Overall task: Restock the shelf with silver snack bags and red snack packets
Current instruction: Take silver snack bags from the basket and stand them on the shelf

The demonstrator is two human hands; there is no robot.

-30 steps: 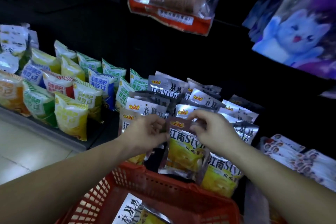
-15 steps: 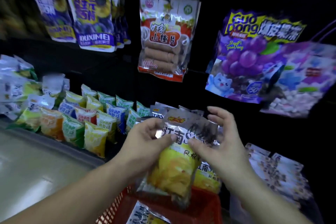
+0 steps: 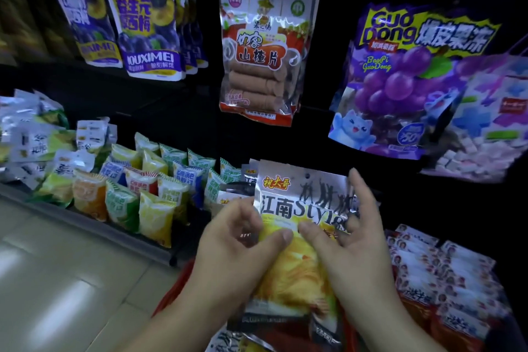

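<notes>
I hold one silver snack bag (image 3: 300,203) with a yellow picture upright in front of the shelf. My left hand (image 3: 237,246) grips its left edge, thumb on the front. My right hand (image 3: 348,237) holds its right side, thumb pressed on the front and fingers behind. More silver bags (image 3: 245,177) stand on the shelf right behind it, mostly hidden. Red snack packets (image 3: 445,280) with white tops lie in rows at the lower right. Below my hands shows the rim of a red basket (image 3: 168,297) with another silver bag (image 3: 228,340) inside.
Small green, yellow and orange packets (image 3: 128,191) fill the shelf to the left. Above hang purple plum bags (image 3: 143,28), a hawthorn-slice bag (image 3: 263,51) and purple grape jelly bags (image 3: 405,74). A pale tiled floor (image 3: 57,280) lies at the lower left.
The view has tilted up from the lower shelf. Both hands lifted the silver bag higher and nearer, and my grip moved from its top edge down onto its middle.
</notes>
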